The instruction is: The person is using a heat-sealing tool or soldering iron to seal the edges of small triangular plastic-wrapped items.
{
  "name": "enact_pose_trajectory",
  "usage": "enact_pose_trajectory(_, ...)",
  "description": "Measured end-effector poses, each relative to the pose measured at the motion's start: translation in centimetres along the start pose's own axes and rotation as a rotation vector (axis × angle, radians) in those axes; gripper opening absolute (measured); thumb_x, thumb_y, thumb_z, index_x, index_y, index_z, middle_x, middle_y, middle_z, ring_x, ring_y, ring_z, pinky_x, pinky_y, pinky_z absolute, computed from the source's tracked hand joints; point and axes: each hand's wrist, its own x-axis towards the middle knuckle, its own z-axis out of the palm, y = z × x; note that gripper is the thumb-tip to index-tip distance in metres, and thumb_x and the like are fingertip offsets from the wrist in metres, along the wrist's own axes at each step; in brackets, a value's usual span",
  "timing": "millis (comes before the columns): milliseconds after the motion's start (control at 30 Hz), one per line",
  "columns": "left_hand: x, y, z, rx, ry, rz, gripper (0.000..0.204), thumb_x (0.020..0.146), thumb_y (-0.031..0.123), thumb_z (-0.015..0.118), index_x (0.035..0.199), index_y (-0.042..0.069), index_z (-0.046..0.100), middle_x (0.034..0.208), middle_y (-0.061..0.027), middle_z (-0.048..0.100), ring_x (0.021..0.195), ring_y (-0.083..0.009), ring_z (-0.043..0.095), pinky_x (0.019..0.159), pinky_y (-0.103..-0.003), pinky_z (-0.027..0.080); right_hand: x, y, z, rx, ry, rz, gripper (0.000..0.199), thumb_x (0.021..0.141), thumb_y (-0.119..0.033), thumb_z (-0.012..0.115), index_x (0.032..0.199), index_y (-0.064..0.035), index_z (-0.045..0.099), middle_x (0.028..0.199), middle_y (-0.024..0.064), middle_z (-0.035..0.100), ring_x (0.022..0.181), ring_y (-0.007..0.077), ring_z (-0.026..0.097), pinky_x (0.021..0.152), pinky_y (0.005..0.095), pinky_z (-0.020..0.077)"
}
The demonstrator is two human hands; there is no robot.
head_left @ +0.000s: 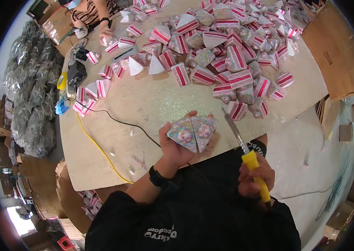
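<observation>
Wedges (pixel 191 133): two sprinkle-patterned cake slices, pressed side by side.
Left hand (pixel 177 148): cupped, gripping both wedges.
Right hand (pixel 255 178): fisted around yellow-handled iron (pixel 248 157).

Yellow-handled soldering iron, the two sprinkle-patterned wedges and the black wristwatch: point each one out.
Yellow-handled soldering iron (pixel 255 173): head view, on its yellow grip.
Sprinkle-patterned wedges (pixel 191 133): head view, on the seam between the two.
Black wristwatch (pixel 157 177): head view, on its strap.

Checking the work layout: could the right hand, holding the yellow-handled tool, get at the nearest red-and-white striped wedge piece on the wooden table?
Probably yes: the right hand holds the yellow-handled tool, its tip close to the striped wedge piece, with only bare wooden table between.
</observation>
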Motion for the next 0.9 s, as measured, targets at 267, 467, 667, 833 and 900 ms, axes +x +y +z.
enact_pose_trajectory(267, 0.9, 0.9, -0.9, 0.084, 0.017, 0.292, 0.085, 0.084, 0.069, 0.042, 0.141, 0.006, 0.042, 0.149, -0.0295, 0.038, 0.125, -0.0466, 0.050, 0.092, -0.055, 0.051, 2.0, -1.8, 1.7, -0.113, -0.162, -0.007, 0.058, 0.092, -0.047, 0.067, 0.116, 0.0052, 0.059, 0.087, 0.0170, 0.071, 0.071, 0.0295, 0.070, 0.064, 0.0366, 0.0577)
enact_pose_trajectory(467, 0.8, 0.6, -0.8, 0.199, 0.068, 0.373, 0.083, 0.084, 0.068, 0.041, 0.139, 0.006, 0.043, 0.145, -0.0294, 0.043, 0.124, -0.0448, 0.052, 0.089, -0.051, 0.053, 3.0, -2.6, 1.7, -0.127, -0.303, 0.052, 0.034, 0.084, -0.015, 0.073, 0.110, 0.0036, 0.062, 0.077, 0.0128, 0.068, 0.062, 0.0264, 0.066, 0.058, 0.0339, 0.0552)
enact_pose_trajectory(667, 0.6, 0.3, -0.5, 0.274, 0.043, 0.380, 0.081, 0.084, 0.067, 0.042, 0.137, 0.006, 0.044, 0.145, -0.0295, 0.043, 0.126, -0.0414, 0.052, 0.089, -0.050, 0.054, 2.9, -2.5, 2.3, -0.040, -0.206, 0.025, 0.028, 0.079, -0.010, 0.074, 0.100, 0.0026, 0.062, 0.071, 0.0115, 0.063, 0.057, 0.0244, 0.062, 0.051, 0.0319, 0.0510)
enact_pose_trajectory(833, 0.6, 0.0, -0.1, 0.300, -0.019, 0.387, 0.081, 0.084, 0.066, 0.044, 0.136, 0.005, 0.045, 0.146, -0.0301, 0.041, 0.130, -0.0404, 0.049, 0.100, -0.048, 0.049, 2.8, -2.4, 2.4, -0.049, -0.186, 0.012, 0.029, 0.078, -0.009, 0.074, 0.101, 0.0022, 0.060, 0.070, 0.0111, 0.063, 0.056, 0.0241, 0.061, 0.051, 0.0312, 0.0505)
enact_pose_trajectory(900, 0.6, -0.1, 0.2, 0.237, -0.028, 0.381, 0.080, 0.083, 0.060, 0.050, 0.134, 0.000, 0.043, 0.143, -0.0309, 0.044, 0.131, -0.0411, 0.048, 0.111, -0.048, 0.039, 3.0, -2.5, 2.4, -0.066, -0.190, 0.002, 0.029, 0.079, -0.009, 0.074, 0.101, 0.0022, 0.060, 0.069, 0.0111, 0.062, 0.056, 0.0241, 0.061, 0.051, 0.0312, 0.0504)
